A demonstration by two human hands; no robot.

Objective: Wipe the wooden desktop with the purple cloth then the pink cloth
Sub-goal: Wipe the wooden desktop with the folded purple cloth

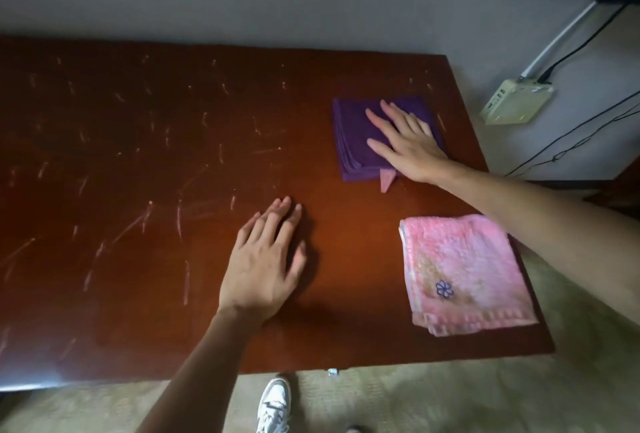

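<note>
Two hands lay flat on a scratched wooden worktop (138, 190).
Right hand (407, 142), fingers straight, pressed the purple cloth (353, 142) near the 2 o'clock edge; left hand (266, 259) rested open, holding nothing; pink cloth (464, 270) lay at the 4 o'clock edge.

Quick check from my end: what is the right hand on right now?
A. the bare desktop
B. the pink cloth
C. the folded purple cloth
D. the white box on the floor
C: the right hand lies with straight fingers flat on the folded purple cloth; the pink cloth lies untouched nearer the front edge.
</note>
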